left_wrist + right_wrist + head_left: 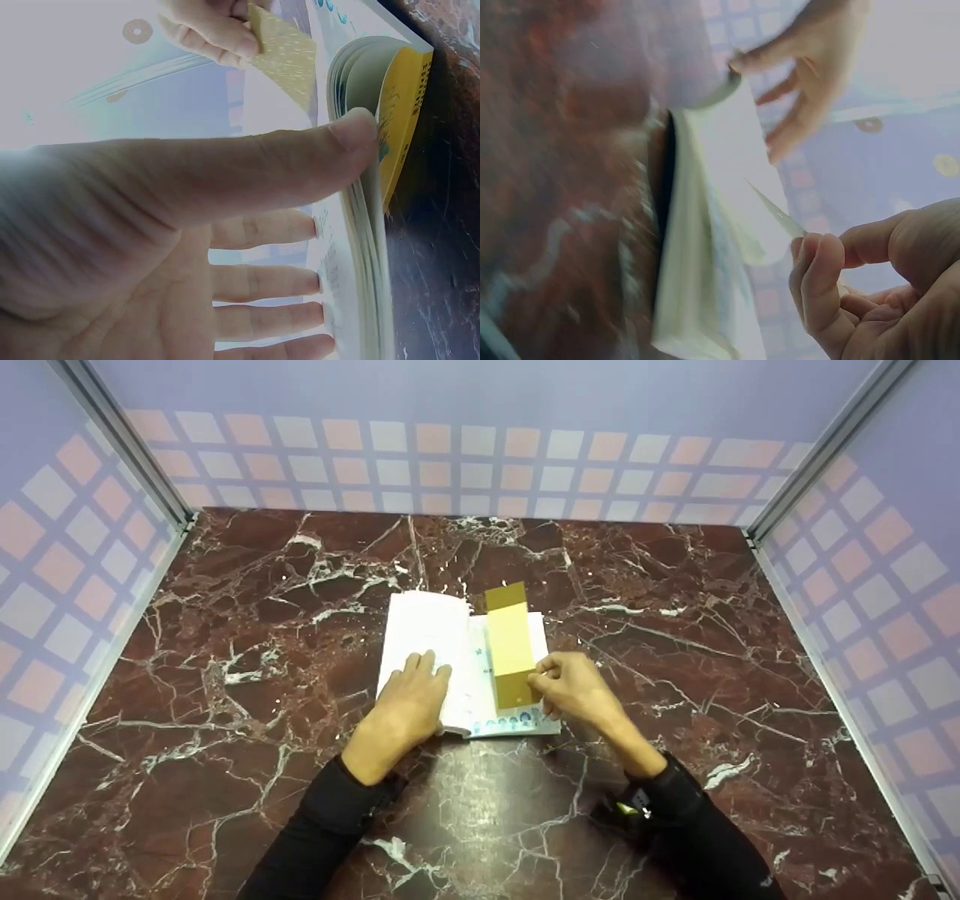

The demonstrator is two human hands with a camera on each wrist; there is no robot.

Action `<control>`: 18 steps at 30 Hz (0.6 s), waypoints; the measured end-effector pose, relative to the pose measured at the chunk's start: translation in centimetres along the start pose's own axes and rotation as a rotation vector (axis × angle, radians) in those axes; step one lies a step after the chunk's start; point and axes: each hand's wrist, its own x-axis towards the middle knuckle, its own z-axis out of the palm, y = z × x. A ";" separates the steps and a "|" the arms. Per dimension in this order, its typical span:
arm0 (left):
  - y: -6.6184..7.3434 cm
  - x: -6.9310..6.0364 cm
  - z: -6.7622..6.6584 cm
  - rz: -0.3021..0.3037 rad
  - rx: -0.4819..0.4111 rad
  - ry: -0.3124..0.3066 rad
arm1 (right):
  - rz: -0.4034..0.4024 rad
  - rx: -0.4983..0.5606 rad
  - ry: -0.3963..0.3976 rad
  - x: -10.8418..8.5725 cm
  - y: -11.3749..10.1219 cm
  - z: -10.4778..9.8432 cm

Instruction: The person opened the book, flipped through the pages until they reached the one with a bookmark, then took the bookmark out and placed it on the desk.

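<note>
An open book lies on the table with its pages facing up. My left hand rests on the left page; in the left wrist view its fingers are straight against the paper and the thumb touches the edge of the page stack. Over the right page is a flat golden strip, its two ends darker than its bright middle. Thumb and fingers of my right hand pinch the strip by its lower right edge. In the right wrist view the strip appears nearly edge-on, standing off the page.
The book lies on a dark red marbled tabletop with white veins. Pale purple panels with pink and white squares enclose the back and both sides. A yellow cover with dark print shows beneath the pages.
</note>
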 end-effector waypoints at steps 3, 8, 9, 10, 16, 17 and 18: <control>0.1 0.0 -0.1 0.006 0.003 0.010 | 0.011 -0.014 -0.002 -0.2 0.1 -1.5; 0.3 -0.1 -0.3 0.008 0.014 0.007 | 0.016 -0.022 0.006 -0.5 0.9 -3.5; 0.4 0.0 -0.3 0.010 0.016 0.006 | 0.024 -0.018 0.011 -0.6 1.0 -3.9; 0.4 0.0 -0.3 0.012 0.019 0.005 | 0.028 -0.024 0.014 -0.7 1.3 -4.2; 0.5 0.0 -0.2 0.058 0.038 0.049 | 0.055 -0.082 0.025 -0.9 2.3 -6.3; 0.6 -0.1 -0.2 0.063 0.041 0.057 | 0.061 -0.094 0.022 -1.0 2.4 -6.7; 0.6 -0.1 -0.2 0.066 0.046 0.064 | 0.068 -0.109 0.020 -1.0 2.4 -7.1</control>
